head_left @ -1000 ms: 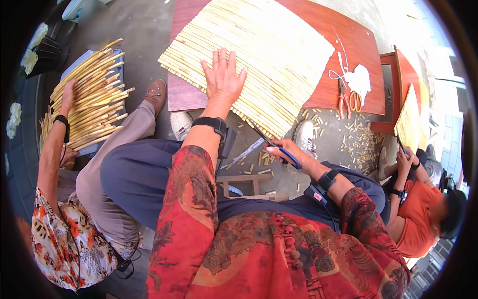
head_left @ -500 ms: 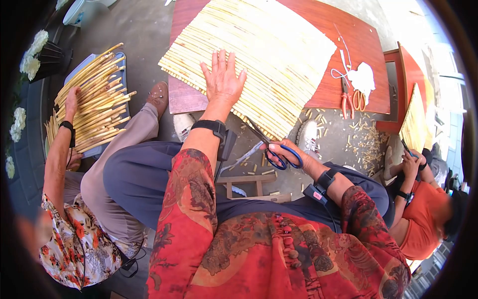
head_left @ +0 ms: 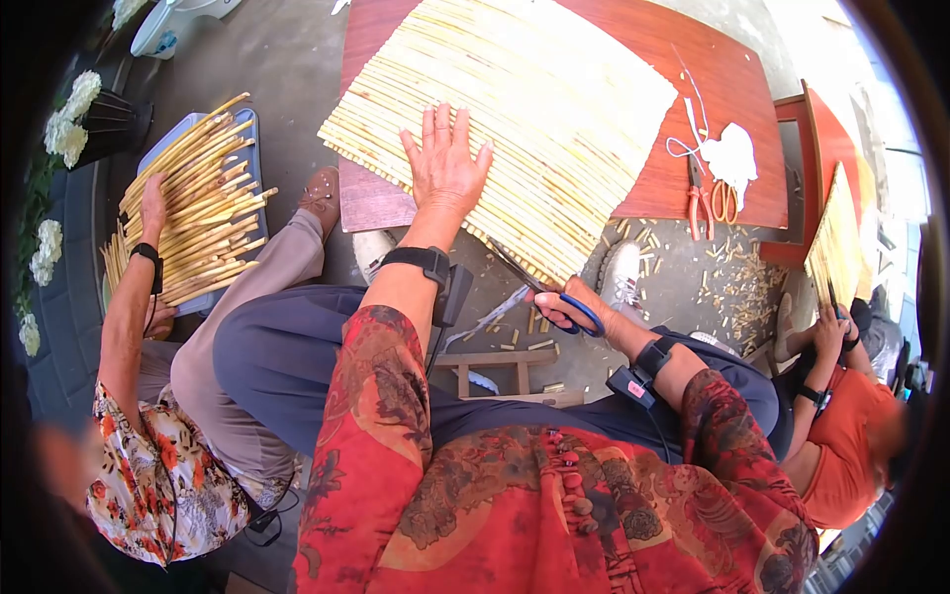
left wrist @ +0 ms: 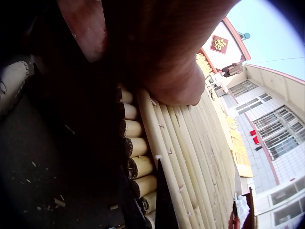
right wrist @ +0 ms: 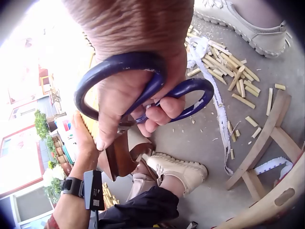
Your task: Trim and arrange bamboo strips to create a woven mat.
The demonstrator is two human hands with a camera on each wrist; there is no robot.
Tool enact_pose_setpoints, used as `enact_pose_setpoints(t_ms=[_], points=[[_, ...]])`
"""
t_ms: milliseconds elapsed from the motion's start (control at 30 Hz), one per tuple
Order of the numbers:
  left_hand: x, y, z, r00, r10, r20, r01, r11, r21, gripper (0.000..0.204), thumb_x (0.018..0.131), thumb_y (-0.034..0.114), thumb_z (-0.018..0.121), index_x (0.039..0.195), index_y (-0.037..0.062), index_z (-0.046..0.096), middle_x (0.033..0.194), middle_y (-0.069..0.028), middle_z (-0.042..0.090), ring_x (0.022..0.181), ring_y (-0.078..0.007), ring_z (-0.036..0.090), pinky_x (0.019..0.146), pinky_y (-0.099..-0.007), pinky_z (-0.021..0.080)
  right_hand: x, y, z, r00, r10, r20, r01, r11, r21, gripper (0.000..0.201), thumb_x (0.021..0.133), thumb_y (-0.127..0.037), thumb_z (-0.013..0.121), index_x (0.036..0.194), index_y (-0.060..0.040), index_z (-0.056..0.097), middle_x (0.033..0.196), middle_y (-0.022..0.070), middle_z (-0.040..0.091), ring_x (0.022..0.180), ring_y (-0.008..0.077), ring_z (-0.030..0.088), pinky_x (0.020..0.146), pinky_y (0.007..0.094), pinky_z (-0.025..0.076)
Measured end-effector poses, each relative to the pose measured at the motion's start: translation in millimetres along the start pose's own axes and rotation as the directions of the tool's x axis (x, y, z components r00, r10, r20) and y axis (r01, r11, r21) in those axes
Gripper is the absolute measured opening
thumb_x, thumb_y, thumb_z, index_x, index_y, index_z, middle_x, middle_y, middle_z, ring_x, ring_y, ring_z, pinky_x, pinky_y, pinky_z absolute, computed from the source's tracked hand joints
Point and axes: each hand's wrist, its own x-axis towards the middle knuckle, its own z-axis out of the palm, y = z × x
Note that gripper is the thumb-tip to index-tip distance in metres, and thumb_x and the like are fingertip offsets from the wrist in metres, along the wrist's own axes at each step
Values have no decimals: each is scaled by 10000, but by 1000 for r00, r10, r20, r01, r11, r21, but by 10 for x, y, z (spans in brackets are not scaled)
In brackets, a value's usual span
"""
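Left hand [head_left: 444, 163] lies flat, fingers spread, pressing a mat of stalks [head_left: 515, 119] onto a red table [head_left: 722, 89]; it grasps nothing. Right hand [head_left: 574, 305] is clenched through the blue loops of a pair of scissors [head_left: 539, 287], blades pointing far-left toward the mat's near edge, where the stalk ends overhang the table. The stalks' long axes run from far-left to near-right, so their ends meet the blades. The right hand is the nearer to that edge; the left sits farther in. Cut offcuts [head_left: 727, 282] litter the ground to the right.
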Motion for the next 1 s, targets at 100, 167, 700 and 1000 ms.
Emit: enact_pose_setpoints(t_ms=[100, 167, 700, 1000], points=[[1, -1, -9, 1000, 3, -3, -3, 1000, 0, 545, 812, 385, 466, 1250, 76, 370, 1327, -133, 286, 1254, -278, 213, 1009, -521, 97, -37, -75, 14, 999, 41, -6, -41, 999, -6, 310, 765, -340, 617, 798, -45, 529, 560, -15, 419, 434, 44, 373, 372, 187, 297], [4, -1, -11, 1000, 4, -3, -4, 1000, 1, 545, 812, 387, 465, 1250, 77, 369, 1328, -132, 284, 1255, -277, 212, 1010, -521, 95, -44, -102, 17, 1000, 29, -3, -29, 1000, 10, 310, 757, -342, 626, 815, -51, 535, 555, -19, 412, 435, 43, 371, 372, 186, 295], [2, 15, -14, 1000, -4, 25, 3, 1000, 12, 545, 824, 403, 437, 1263, 91, 354, 1338, -124, 271, 1264, -263, 196, 1015, -516, 89, -305, -58, -23, 988, -58, 140, 151, 432, -889, 608, 672, -488, 637, 1038, -15, 530, 984, 200, 567, 957, 336, 529, 774, 390, 424], [-3, -23, 13, 998, -24, 50, 20, 997, 72, 564, 835, 426, 399, 1296, 112, 314, 1360, -107, 242, 1280, -247, 164, 1021, -513, 77, -655, 56, -206, 954, -277, -117, 3, 400, -917, 501, 701, -441, 633, 989, -47, 520, 890, 133, 545, 812, 311, 567, 690, 383, 461]])
